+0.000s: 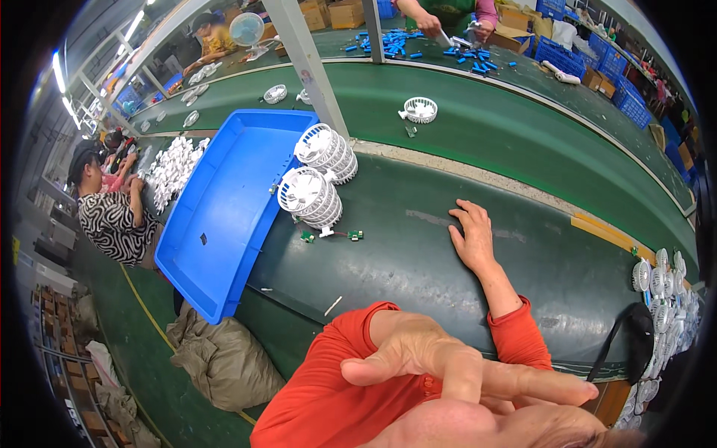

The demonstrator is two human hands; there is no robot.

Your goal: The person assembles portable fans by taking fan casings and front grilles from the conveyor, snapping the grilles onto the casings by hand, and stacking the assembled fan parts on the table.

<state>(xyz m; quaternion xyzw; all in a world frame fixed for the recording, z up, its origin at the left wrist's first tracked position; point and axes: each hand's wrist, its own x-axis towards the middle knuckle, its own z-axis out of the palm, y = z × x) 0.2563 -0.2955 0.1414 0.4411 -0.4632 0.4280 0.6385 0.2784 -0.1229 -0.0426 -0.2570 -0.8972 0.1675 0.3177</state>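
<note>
My left hand is raised close to the camera, holding nothing I can see, with its thumb and fingers spread. My right hand rests palm down on the dark green worktable, fingers apart and nothing under them that shows. To its left stand two stacks of white round fan housings, a front stack and a back stack. Small green circuit boards on wires lie at the foot of the front stack. Neither hand touches the housings.
A blue tray holding a small dark piece stands left of the stacks. Beyond the table runs a green conveyor belt carrying a fan housing. Assembled white fans crowd the right end. A metal post rises behind the stacks; co-workers sit around.
</note>
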